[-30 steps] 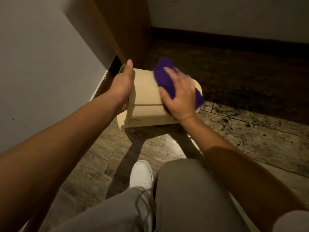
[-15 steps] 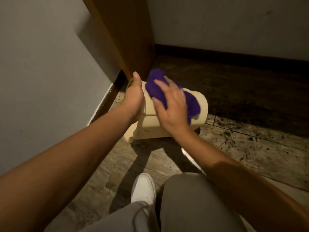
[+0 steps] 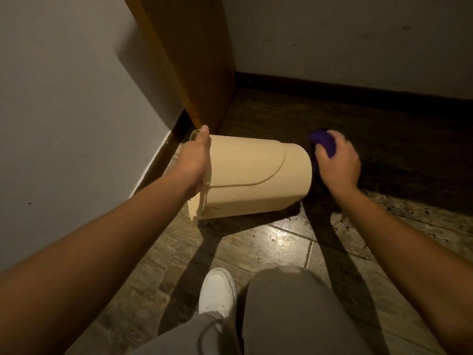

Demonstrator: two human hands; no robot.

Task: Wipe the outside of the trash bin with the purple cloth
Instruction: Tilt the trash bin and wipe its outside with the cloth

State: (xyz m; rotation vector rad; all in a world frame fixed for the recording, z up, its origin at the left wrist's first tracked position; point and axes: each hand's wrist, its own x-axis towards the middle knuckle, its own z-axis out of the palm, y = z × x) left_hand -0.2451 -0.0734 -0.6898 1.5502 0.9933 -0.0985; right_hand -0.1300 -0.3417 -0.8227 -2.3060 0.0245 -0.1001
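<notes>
A cream plastic trash bin [image 3: 250, 175] lies on its side on the wooden floor, its rounded end pointing right. My left hand [image 3: 195, 162] grips the bin's left end, thumb over the top edge. At the bin's right end, my right hand [image 3: 337, 162] presses the purple cloth [image 3: 323, 143] against the end face. Most of the cloth is hidden under my fingers and behind the bin.
A white wall [image 3: 76, 111] runs along the left and a wooden door panel [image 3: 194, 60] stands just behind the bin. A dark baseboard [image 3: 358, 89] lines the far wall. My white shoe [image 3: 217, 290] and grey-trousered knee [image 3: 289, 303] are below the bin.
My right hand has slid the purple cloth from the top of the bin to its right end. The view has widened and the bin's side now shows uncovered. My left hand keeps its grip.
</notes>
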